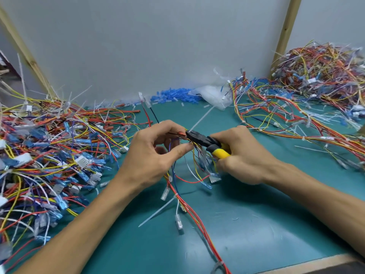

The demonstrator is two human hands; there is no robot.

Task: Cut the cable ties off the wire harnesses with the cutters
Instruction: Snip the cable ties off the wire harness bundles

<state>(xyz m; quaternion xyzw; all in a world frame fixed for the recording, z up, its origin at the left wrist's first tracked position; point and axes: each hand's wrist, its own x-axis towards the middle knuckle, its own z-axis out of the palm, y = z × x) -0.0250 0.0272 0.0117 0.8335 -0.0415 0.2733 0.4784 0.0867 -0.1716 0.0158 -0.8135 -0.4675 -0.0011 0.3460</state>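
My left hand (pixel 156 153) pinches a wire harness (pixel 189 210) of red, yellow and blue wires above the green mat. My right hand (pixel 243 157) grips the cutters (pixel 205 142), which have yellow handles and black jaws. The jaw tips sit at a white cable tie (pixel 201 119) on the harness, just right of my left fingertips. The tie's long tail points up and to the right. The rest of the harness trails down toward the front edge, with another cable tie (pixel 158 211) still around it.
A big tangle of harnesses (pixel 45 155) covers the left of the green mat (pixel 266 224). Another pile (pixel 316 91) fills the back right. Blue connector sleeves (pixel 173 95) and a clear plastic bag (pixel 215 95) lie against the grey wall. Wooden posts stand on both sides.
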